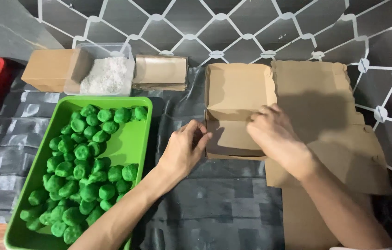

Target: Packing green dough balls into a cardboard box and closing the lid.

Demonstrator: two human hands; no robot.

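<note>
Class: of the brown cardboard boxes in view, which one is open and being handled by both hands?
The open box at centre, between left hand and right hand; the others lie closed or flat.
</note>
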